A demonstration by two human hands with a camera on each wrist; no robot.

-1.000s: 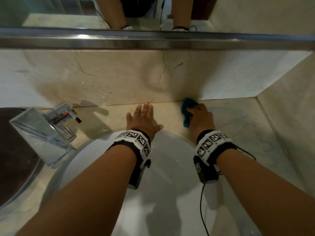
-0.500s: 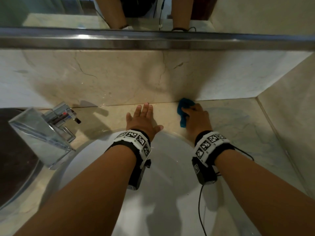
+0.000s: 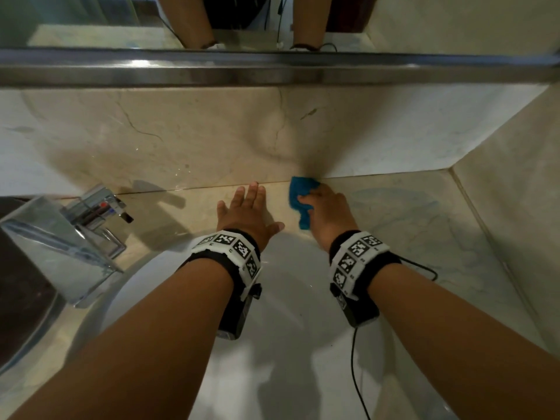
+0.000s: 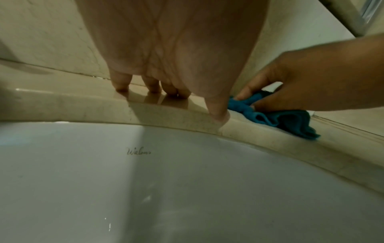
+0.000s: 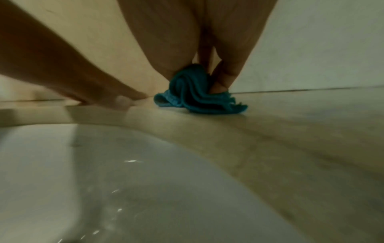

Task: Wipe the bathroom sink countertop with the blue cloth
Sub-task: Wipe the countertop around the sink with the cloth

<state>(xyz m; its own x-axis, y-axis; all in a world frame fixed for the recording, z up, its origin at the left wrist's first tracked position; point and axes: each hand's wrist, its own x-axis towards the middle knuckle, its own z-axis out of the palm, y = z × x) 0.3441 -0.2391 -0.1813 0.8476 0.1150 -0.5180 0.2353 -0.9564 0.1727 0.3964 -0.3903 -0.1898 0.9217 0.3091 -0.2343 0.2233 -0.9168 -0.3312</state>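
The right hand (image 3: 328, 212) bunches the cloth (image 3: 301, 197) at the surface's (image 3: 424, 225) twelve o'clock edge; flatten it and sweep towards three o'clock while the flat, empty left hand (image 3: 245, 213) braces.

Tap (image 3: 91, 219): you see it chrome and square, at the left of the basin, handle pointing toward the back wall.
Mirror (image 3: 91, 22): it runs above you, over a metal ledge (image 3: 272, 69).
Back wall (image 3: 181, 140): pale marble with dark veins.
Side wall (image 3: 515, 192): marble, on your right.
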